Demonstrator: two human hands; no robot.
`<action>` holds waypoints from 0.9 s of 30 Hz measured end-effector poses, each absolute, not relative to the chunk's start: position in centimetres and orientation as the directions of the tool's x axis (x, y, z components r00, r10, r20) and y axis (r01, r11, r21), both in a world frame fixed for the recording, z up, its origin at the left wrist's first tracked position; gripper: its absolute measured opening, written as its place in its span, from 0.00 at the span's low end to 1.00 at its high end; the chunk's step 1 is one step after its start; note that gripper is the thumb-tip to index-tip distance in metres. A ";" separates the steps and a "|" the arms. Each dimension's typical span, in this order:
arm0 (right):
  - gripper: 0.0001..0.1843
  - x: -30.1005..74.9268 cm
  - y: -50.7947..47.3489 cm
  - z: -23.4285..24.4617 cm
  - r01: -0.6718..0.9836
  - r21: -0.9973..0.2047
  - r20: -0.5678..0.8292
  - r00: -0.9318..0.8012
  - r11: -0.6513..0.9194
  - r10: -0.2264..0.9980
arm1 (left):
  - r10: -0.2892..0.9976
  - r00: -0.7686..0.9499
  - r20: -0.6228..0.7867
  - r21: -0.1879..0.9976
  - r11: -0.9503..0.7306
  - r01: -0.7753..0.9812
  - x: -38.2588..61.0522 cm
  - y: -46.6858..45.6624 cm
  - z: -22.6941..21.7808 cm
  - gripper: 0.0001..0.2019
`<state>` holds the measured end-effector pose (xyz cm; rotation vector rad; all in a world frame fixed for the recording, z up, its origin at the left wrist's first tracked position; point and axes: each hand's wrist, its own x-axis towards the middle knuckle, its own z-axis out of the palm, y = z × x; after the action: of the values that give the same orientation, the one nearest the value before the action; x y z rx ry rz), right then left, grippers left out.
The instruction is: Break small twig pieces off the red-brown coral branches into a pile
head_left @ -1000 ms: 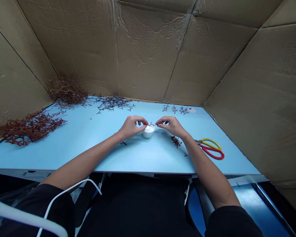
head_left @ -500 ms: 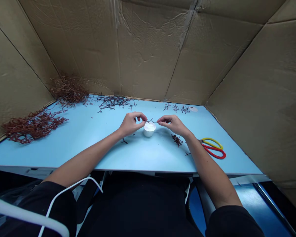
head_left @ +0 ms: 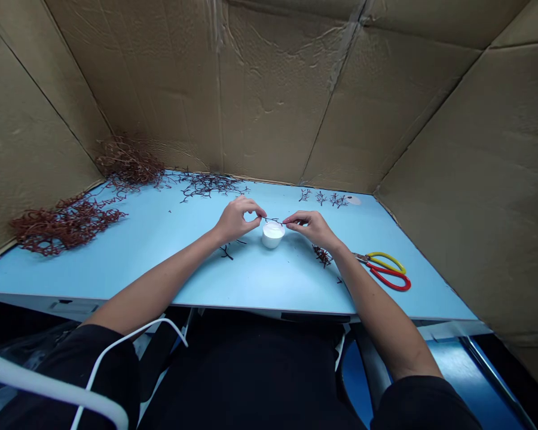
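Observation:
A thin dark branched twig point(head_left: 274, 220) stretches between my two hands, just above a small white cup point(head_left: 273, 235). My left hand point(head_left: 240, 218) pinches its left end between thumb and forefinger. At the other end, my right hand point(head_left: 312, 228) holds it in a fingertip pinch. The cup stands upright on the blue table, with white stuff at its top. Beside my left wrist lies a loose twig piece point(head_left: 226, 252). A small heap of short dark red-brown twig bits point(head_left: 323, 255) sits near my right wrist.
Scissors point(head_left: 385, 270) with one yellow and one red handle lie right of my right forearm. Tangled red-brown twigs point(head_left: 67, 224) and darker ones point(head_left: 208, 184) are at the left and back. Several small sprigs point(head_left: 321, 198) lie beside a pale disc point(head_left: 354, 200). Cardboard walls point(head_left: 269, 89) enclose the table.
The twig has turned slightly between my fingers, its upward fork now lying flatter. My hands have barely moved, and the view has shifted a little.

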<state>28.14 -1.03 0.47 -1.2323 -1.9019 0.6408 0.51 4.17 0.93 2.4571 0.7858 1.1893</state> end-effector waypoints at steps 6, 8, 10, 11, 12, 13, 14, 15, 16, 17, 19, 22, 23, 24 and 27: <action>0.14 28.4 -1.0 0.6 0.554 -0.720 0.335 -0.251 0.418 0.908 | 0.562 0.551 0.616 0.450 -0.826 0.340 0.5 3.9 1.2 0.10; 0.15 28.5 -1.0 0.7 0.558 -0.718 0.330 -0.255 0.417 0.909 | 0.554 0.562 0.614 0.447 -0.831 0.332 0.5 3.8 1.2 0.10; 0.15 28.5 -1.1 0.8 0.562 -0.715 0.325 -0.260 0.417 0.909 | 0.544 0.572 0.614 0.445 -0.837 0.318 0.6 3.7 1.3 0.09; 0.15 28.6 -1.1 0.9 0.565 -0.712 0.321 -0.265 0.416 0.909 | 0.540 0.575 0.614 0.447 -0.839 0.311 0.6 3.7 1.3 0.09; 0.15 28.6 -1.1 1.0 0.569 -0.710 0.317 -0.270 0.416 0.909 | 0.537 0.577 0.616 0.449 -0.841 0.303 0.6 3.6 1.4 0.09; 0.14 28.6 -1.2 1.0 0.573 -0.707 0.311 -0.275 0.415 0.910 | 0.533 0.577 0.619 0.451 -0.842 0.294 0.6 3.6 1.4 0.09; 0.14 28.6 -1.2 1.1 0.576 -0.704 0.305 -0.281 0.415 0.910 | 0.530 0.576 0.622 0.454 -0.844 0.286 0.6 3.6 1.4 0.09; 0.14 28.6 -1.2 1.2 0.579 -0.702 0.299 -0.287 0.414 0.910 | 0.530 0.574 0.624 0.458 -0.844 0.280 0.6 3.5 1.4 0.09; 0.13 28.6 -1.3 1.3 0.581 -0.701 0.295 -0.290 0.413 0.910 | 0.533 0.572 0.623 0.464 -0.841 0.277 0.6 3.4 1.5 0.09; 0.13 28.6 -1.3 1.4 0.583 -0.700 0.293 -0.292 0.412 0.911 | 0.539 0.571 0.619 0.472 -0.837 0.278 0.6 3.4 1.5 0.09; 0.12 28.6 -1.4 1.6 0.585 -0.701 0.292 -0.287 0.408 0.913 | 0.557 0.565 0.608 0.490 -0.824 0.286 0.6 3.2 1.6 0.09; 0.12 28.6 -1.5 1.8 0.576 -0.717 0.288 -0.267 0.392 0.919 | 0.572 0.551 0.608 0.507 -0.813 0.286 0.7 3.2 1.7 0.08; 0.12 28.7 -1.6 1.9 0.570 -0.726 0.284 -0.260 0.384 0.923 | 0.572 0.546 0.612 0.510 -0.813 0.282 0.7 3.2 1.7 0.08; 0.13 28.7 -1.6 2.0 0.564 -0.736 0.278 -0.251 0.374 0.927 | 0.572 0.541 0.616 0.512 -0.813 0.276 0.7 3.2 1.6 0.08; 0.16 28.7 -1.6 2.0 0.534 -0.772 0.273 -0.213 0.345 0.938 | 0.574 0.530 0.624 0.518 -0.812 0.268 0.6 3.4 1.5 0.08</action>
<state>28.72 -1.60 1.97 -1.2913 -1.8701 0.6930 0.63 3.42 1.51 2.4133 0.6940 1.1779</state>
